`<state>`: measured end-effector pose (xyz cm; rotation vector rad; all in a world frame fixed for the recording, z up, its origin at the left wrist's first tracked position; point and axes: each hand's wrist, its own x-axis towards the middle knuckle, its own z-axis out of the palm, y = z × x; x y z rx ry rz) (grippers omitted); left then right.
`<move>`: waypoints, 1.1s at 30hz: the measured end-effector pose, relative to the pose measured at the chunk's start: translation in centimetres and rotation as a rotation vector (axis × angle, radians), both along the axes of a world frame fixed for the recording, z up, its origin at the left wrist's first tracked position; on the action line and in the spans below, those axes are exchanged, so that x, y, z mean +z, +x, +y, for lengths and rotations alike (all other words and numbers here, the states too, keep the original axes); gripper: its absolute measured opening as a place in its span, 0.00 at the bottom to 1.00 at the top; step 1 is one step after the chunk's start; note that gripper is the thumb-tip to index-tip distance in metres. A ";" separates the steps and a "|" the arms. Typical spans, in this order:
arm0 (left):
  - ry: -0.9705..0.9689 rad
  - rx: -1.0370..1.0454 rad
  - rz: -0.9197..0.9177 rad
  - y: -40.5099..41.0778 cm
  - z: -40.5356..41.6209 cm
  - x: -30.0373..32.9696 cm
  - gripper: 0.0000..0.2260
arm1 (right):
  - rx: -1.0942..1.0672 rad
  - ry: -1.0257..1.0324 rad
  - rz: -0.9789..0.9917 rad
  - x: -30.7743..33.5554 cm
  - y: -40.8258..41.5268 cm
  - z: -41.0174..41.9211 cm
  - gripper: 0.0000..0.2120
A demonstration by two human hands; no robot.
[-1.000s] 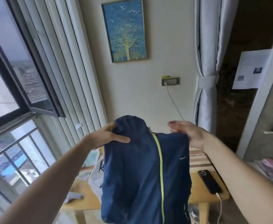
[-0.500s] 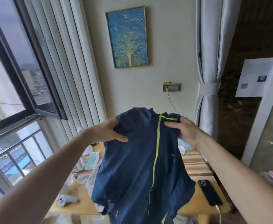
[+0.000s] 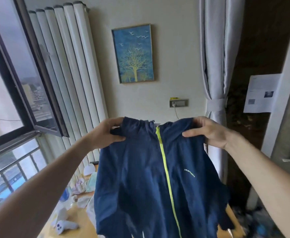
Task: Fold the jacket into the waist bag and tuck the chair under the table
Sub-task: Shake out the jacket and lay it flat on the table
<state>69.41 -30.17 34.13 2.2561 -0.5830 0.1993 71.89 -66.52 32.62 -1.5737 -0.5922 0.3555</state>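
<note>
A navy blue jacket (image 3: 140, 177) with a lime-green front zip hangs spread out in front of me, front side facing me. My left hand (image 3: 106, 133) pinches its left shoulder and my right hand (image 3: 209, 133) pinches its right shoulder, both held up at the same height. The jacket's lower part hangs over the wooden table (image 3: 79, 219) and hides most of it. No waist bag or chair shows in this view.
On the table's left part lie a white controller (image 3: 64, 226), face masks and crumpled papers. An open window (image 3: 12, 91) is at the left, a white radiator behind it. A tied grey curtain (image 3: 216, 83) hangs at the right. A cable runs down from a wall socket (image 3: 178, 103).
My hands have moved apart to the jacket's two shoulders, so it now hangs wide and flat. The view has tilted up; the phone on the table's right side is hidden.
</note>
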 end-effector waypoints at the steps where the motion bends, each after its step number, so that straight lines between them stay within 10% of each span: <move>1: 0.018 -0.014 -0.004 0.0 0.1 0.1 0.29 | -0.029 0.069 0.029 0.4 -0.2 -0.5 0.17; 11: 0.399 0.178 -0.167 -0.2 -2.3 0.0 0.01 | -0.206 -0.487 -0.335 1.2 -1.8 -2.2 0.15; 17: 0.299 0.385 -0.324 -0.6 -3.1 -0.8 0.05 | -0.311 -0.781 -0.562 1.3 -1.2 -2.8 0.13; 23: 0.287 0.482 -0.469 -2.0 -2.7 -2.1 0.13 | -0.648 -0.637 -0.766 1.9 -1.9 -2.2 0.11; 28: 0.690 0.206 0.079 -3.2 -1.7 -3.6 0.34 | -0.423 -0.757 -0.599 0.4 -2.6 -2.4 0.19; 33: 0.535 0.265 0.216 -1.9 2.1 -4.4 0.21 | -0.117 -0.889 -0.337 -0.9 -1.7 -3.3 0.09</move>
